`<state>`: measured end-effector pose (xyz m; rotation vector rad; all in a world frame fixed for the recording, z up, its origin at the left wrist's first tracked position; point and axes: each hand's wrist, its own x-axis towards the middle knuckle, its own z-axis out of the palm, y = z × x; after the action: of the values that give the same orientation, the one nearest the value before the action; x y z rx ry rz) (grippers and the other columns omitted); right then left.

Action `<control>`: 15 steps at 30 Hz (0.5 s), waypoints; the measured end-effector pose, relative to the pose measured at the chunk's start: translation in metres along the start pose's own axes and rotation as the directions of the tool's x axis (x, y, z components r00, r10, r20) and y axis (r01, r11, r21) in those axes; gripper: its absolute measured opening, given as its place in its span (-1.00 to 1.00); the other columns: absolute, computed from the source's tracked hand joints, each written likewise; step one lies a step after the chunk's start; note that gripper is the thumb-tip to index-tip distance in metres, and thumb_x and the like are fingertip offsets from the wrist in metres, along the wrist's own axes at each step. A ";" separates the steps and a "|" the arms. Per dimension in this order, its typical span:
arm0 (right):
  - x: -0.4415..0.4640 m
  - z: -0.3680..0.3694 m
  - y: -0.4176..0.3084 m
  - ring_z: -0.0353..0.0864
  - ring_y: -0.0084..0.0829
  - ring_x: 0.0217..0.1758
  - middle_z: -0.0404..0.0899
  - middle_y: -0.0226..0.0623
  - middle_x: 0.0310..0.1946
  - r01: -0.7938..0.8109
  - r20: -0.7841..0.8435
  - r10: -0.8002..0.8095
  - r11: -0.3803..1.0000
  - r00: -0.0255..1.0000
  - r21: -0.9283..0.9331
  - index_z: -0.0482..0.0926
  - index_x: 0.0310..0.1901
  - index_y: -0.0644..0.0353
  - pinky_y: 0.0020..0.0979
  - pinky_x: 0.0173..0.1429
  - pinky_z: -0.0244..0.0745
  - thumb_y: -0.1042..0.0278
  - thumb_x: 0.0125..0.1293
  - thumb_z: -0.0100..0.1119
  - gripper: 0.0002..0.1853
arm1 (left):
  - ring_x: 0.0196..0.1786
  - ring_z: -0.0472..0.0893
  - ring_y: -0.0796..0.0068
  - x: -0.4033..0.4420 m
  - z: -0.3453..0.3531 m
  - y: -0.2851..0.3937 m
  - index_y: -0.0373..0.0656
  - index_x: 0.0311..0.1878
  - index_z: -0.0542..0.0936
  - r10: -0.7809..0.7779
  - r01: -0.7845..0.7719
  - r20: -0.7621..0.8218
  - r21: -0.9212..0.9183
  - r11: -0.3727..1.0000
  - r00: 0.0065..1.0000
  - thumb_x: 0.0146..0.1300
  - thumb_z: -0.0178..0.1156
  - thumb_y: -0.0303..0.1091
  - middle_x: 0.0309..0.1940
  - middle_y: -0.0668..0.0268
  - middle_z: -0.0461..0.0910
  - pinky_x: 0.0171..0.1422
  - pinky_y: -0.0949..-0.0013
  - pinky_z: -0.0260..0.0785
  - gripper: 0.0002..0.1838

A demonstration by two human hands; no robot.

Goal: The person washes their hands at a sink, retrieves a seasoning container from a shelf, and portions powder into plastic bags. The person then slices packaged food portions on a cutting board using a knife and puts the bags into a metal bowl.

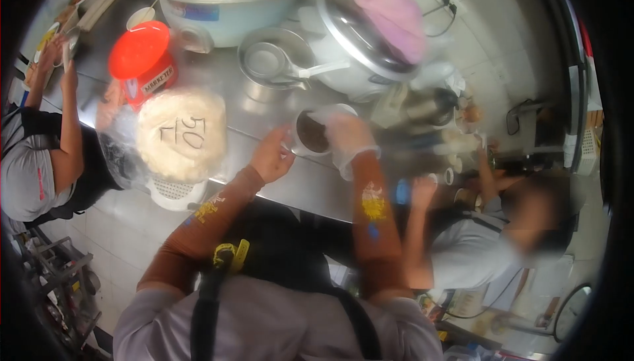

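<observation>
Left hand (272,155) half-curled at white cup (308,152), gloved right hand (350,135) bent over it — grips unclear

Pale, tiled wall (489,28) at far right; whitish tiled floor (125,232) at near left, beside a cluttered metal rack (69,272). Between wall and floor, a long steel table (304,188) with soft reflections of light on top.

Our left forearm (210,214) and right forearm (374,204), both brown-sleeved, reach across the near edge of the tabletop (297,186). Our bare left hand (271,156) is half-curled; our right hand (351,135), clear-gloved and blurred, bends inward near it.
</observation>
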<state>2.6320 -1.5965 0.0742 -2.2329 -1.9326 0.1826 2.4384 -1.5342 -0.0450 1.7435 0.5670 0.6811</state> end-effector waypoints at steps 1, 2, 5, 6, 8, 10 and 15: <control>0.004 0.001 -0.001 0.61 -0.04 -0.11 0.61 -0.04 -0.19 -0.013 0.091 0.022 0.995 0.996 -0.097 0.60 -0.14 0.17 -0.13 -0.06 0.52 0.37 0.23 0.04 -0.78 | -0.24 0.60 0.40 0.000 0.005 -0.002 -0.17 0.39 0.19 0.028 -0.028 -0.027 0.007 1.000 0.999 0.09 0.27 -0.52 0.06 0.07 0.44 -0.16 0.38 0.49 -0.23; 0.010 0.003 -0.002 0.61 -0.05 -0.08 0.62 -0.04 -0.20 -0.015 0.178 0.050 0.981 0.983 -0.195 0.60 -0.12 0.17 -0.13 -0.03 0.53 0.38 0.24 0.03 -0.78 | -0.23 0.60 0.38 -0.001 0.010 -0.004 -0.18 0.40 0.18 0.021 -0.020 -0.033 0.009 1.000 0.999 0.09 0.27 -0.53 0.10 0.06 0.42 -0.15 0.38 0.50 -0.22; 0.025 0.019 -0.013 0.62 -0.09 0.01 0.63 -0.11 -0.10 -0.169 0.270 0.245 0.946 0.931 -0.278 0.62 -0.12 0.11 -0.02 0.16 0.44 0.34 0.30 -0.05 -0.75 | -0.11 0.57 0.24 -0.001 0.018 -0.005 -0.21 0.40 0.18 0.015 -0.014 -0.060 0.020 1.000 0.998 0.06 0.26 -0.54 0.18 0.00 0.37 -0.09 0.33 0.51 -0.21; 0.031 0.026 -0.016 0.62 -0.10 0.05 0.63 -0.15 -0.05 -0.251 0.267 0.322 0.930 0.909 -0.268 0.63 -0.12 0.09 0.04 0.24 0.39 0.32 0.33 -0.10 -0.73 | 0.00 0.53 0.13 0.000 0.022 -0.008 -0.23 0.39 0.20 0.031 -0.029 -0.069 0.025 0.999 0.997 0.05 0.25 -0.53 0.18 -0.03 0.36 -0.03 0.29 0.51 -0.22; 0.028 0.046 -0.013 0.62 -0.11 0.04 0.64 -0.16 -0.07 -0.281 0.153 0.331 0.920 0.931 -0.274 0.63 -0.11 0.09 0.15 0.25 0.32 0.27 0.36 -0.16 -0.69 | 0.11 0.51 0.06 0.001 0.029 -0.014 -0.23 0.39 0.20 0.080 -0.078 -0.085 0.029 0.997 0.993 0.04 0.25 -0.54 0.21 -0.05 0.35 -0.02 0.28 0.52 -0.21; 0.031 0.055 -0.019 0.61 -0.09 0.05 0.64 -0.15 -0.08 -0.258 0.066 0.290 0.917 0.955 -0.305 0.62 -0.12 0.10 0.07 0.22 0.37 0.26 0.37 -0.16 -0.69 | 0.10 0.55 0.13 0.000 0.033 -0.019 -0.19 0.44 0.16 0.125 -0.123 -0.108 0.023 0.992 0.986 0.05 0.26 -0.60 0.23 -0.05 0.33 -0.10 0.37 0.54 -0.16; 0.035 0.060 -0.025 0.56 -0.09 0.12 0.61 -0.23 -0.02 -0.411 0.170 0.471 0.862 0.866 -0.296 0.56 -0.03 -0.02 0.04 0.32 0.27 0.28 0.30 0.06 -0.77 | 0.17 0.50 0.08 -0.004 0.038 -0.018 -0.22 0.44 0.15 0.047 -0.043 -0.095 0.040 0.998 0.994 0.07 0.23 -0.60 0.23 -0.07 0.32 -0.08 0.36 0.55 -0.18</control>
<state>2.5998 -1.5550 0.0216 -2.9319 -1.5720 0.2934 2.4615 -1.5586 -0.0708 1.7700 0.6115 0.7938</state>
